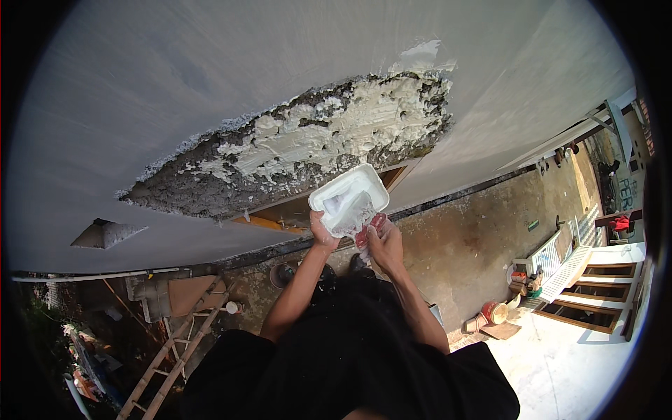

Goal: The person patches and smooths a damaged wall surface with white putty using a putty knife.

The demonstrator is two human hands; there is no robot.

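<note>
Your left hand [321, 232] is bent around the near left side of the white tray [372, 178], with the thumb at its rim, and your right hand [384, 245] is closed around the red handle of a scraper [359, 209]; neither hand is free. The scraper's flat blade lies over the tray, pointing away from you, and is smeared with white. In the tray there is soft white paste [334, 203], spread over the bottom. Beyond the tray, ahead of you and more to the left, lies the rough patch [329, 133] in the grey wall [189, 70]. Its long axis goes slantwise, from lower left to upper right, and it is already partly covered with white filler. In this view the left hand is the nearer one to its lower edge, while the blade is between the right hand and the patch. Farther out, a bucket [282, 275] stands left of your feet; its content I cannot tell. A wooden ladder [171, 350] leans at lower left.
</note>
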